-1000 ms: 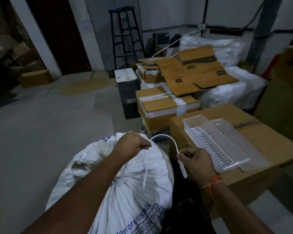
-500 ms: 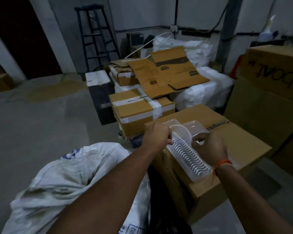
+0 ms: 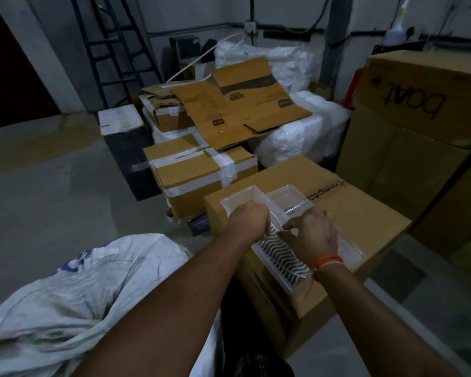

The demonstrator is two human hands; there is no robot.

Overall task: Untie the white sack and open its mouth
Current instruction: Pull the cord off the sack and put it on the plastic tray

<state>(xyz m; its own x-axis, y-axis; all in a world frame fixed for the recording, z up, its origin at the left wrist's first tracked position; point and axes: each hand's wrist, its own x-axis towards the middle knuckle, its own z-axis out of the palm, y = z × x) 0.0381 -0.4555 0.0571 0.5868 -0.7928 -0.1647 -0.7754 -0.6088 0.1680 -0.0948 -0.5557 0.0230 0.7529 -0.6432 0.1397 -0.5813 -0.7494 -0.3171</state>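
The white woven sack with blue print lies crumpled on the floor at the lower left, with neither hand on it. Both my hands are over a clear plastic tray that rests on a cardboard box. My left hand is closed in a fist at the tray's near-left side. My right hand pinches with thumb and fingers right beside it. A thin white tie strip runs between the two hands, just above the tray. Where the sack's mouth lies cannot be made out.
Taped cardboard boxes and flattened cartons are stacked ahead, with white plastic bags behind them. Large boxes stand at the right. A blue stepladder leans by the back wall. Grey concrete floor stretches to the left.
Both hands have left the sack and moved right and forward to the tray on the box, carrying the white tie strip. My view has swung to the right.
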